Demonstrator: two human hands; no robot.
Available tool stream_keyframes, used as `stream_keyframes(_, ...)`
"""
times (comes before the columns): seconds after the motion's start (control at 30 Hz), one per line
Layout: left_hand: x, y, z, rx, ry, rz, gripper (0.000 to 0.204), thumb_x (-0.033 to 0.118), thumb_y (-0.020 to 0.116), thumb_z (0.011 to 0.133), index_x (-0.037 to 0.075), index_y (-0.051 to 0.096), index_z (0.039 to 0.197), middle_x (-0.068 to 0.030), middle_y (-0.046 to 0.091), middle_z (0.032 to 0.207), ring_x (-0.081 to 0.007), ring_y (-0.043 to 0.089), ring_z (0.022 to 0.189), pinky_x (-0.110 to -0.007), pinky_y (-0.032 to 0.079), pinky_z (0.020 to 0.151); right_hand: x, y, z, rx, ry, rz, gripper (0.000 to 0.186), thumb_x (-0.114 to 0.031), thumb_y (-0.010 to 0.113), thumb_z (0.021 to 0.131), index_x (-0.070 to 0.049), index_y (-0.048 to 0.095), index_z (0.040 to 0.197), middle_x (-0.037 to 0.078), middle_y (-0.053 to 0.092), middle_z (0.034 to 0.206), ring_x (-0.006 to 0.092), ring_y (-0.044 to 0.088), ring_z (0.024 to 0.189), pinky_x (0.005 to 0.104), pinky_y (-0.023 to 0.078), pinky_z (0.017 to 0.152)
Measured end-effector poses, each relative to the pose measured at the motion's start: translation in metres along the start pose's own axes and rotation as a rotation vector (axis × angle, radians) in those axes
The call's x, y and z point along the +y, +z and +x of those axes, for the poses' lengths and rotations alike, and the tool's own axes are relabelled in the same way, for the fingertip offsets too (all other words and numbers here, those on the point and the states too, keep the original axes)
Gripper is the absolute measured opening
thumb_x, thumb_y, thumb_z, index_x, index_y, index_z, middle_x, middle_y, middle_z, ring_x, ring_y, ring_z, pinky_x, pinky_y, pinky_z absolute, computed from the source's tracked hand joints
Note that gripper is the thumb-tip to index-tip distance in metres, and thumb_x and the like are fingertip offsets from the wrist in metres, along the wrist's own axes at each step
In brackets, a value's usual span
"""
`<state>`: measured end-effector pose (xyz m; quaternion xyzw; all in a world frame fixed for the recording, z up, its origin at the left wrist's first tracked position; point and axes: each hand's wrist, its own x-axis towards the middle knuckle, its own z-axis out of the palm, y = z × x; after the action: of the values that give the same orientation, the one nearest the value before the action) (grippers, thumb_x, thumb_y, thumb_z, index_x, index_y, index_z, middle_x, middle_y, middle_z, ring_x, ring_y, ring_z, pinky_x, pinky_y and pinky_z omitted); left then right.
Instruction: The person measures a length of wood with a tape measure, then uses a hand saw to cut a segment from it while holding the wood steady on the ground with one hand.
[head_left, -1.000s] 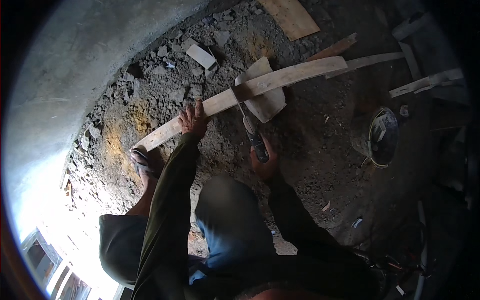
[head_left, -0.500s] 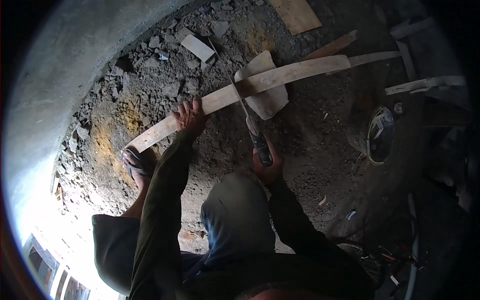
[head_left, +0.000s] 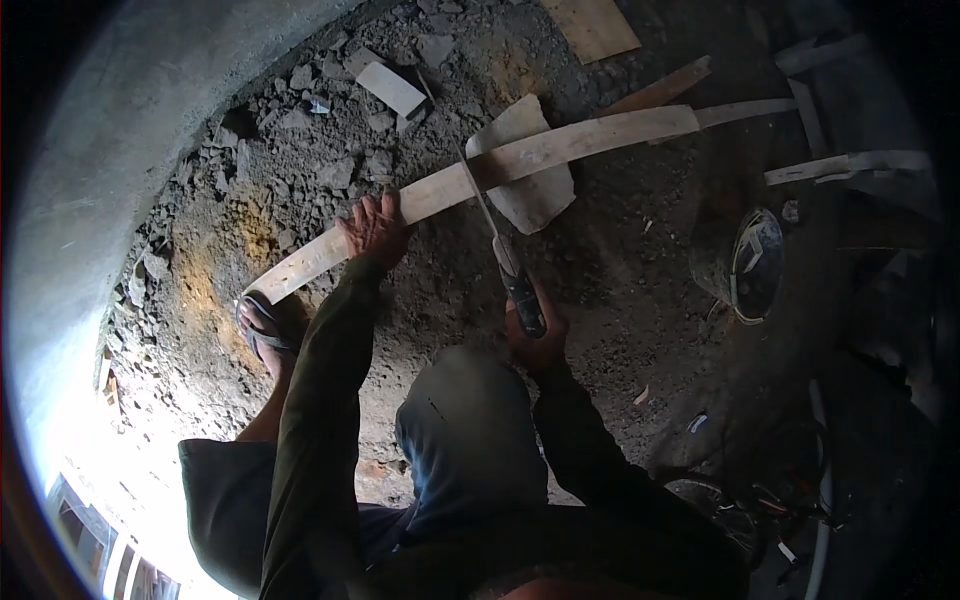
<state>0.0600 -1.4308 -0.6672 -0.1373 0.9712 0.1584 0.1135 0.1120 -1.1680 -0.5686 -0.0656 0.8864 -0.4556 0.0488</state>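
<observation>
A long pale wooden plank slants across the ground ahead of me. My left hand is closed over it, left of the saw, fingers wrapped across its edge. In my right hand is the dark handle of a handsaw, its thin blade crossing the plank. A flat pale slab of stone or concrete lies beneath the plank just right of the blade. At the plank's left end, my sandaled foot rests against or on it; which of these I cannot tell.
Rubble and a small pale block lie beyond the plank. A curved concrete wall bounds the left. To the right stands a bucket. Board pieces lie at the far side, a bicycle at lower right.
The saw has been drawn slightly back toward me across the plank. My left hand keeps its place on the wood. The whole view has shifted a little.
</observation>
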Motion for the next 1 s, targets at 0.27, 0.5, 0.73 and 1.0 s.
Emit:
stream_keyframes(0.27,0.003,0.002,-0.004,-0.017,-0.004,0.015,0.068,0.037,0.065,0.076,0.013,0.033,0.132,-0.0157,0.044,0.112,-0.0348,0.043,0.109,-0.066,0.027,0.09,-0.01,-0.002,0.0,0.015,0.086,0.074,0.044,-0.01,0.063,0.079,0.0,0.054,0.12,0.015,0.065,0.093,0.0165,0.063,0.084,0.0301,0.049,0.073)
stream_keyframes(0.5,-0.001,-0.001,-0.002,-0.007,0.011,0.004,0.065,0.036,0.064,0.076,0.013,0.036,0.13,-0.0157,0.046,0.109,-0.0352,0.044,0.109,-0.066,0.028,0.088,-0.015,-0.005,-0.001,0.0,0.065,0.056,0.042,-0.01,0.062,0.08,0.001,0.054,0.12,0.012,0.065,0.09,0.0148,0.063,0.081,0.0295,0.049,0.073)
stream_keyframes(0.73,0.002,0.003,-0.002,0.054,0.001,0.046,0.062,0.037,0.064,0.076,0.015,0.037,0.127,-0.0141,0.047,0.109,-0.0343,0.045,0.108,-0.065,0.029,0.086,-0.01,-0.012,-0.008,-0.027,0.107,0.083,0.04,-0.011,0.06,0.083,0.0,0.053,0.121,0.01,0.064,0.085,0.0103,0.059,0.08,0.027,0.048,0.071)
stream_keyframes(1.0,0.004,-0.007,-0.004,0.008,0.005,0.039,0.066,0.04,0.068,0.073,0.016,0.037,0.126,-0.0136,0.047,0.11,-0.0335,0.045,0.108,-0.065,0.029,0.086,-0.002,-0.02,-0.017,-0.031,-0.005,0.02,0.042,-0.011,0.06,0.083,0.001,0.052,0.122,0.011,0.065,0.087,0.0116,0.061,0.081,0.028,0.048,0.071)
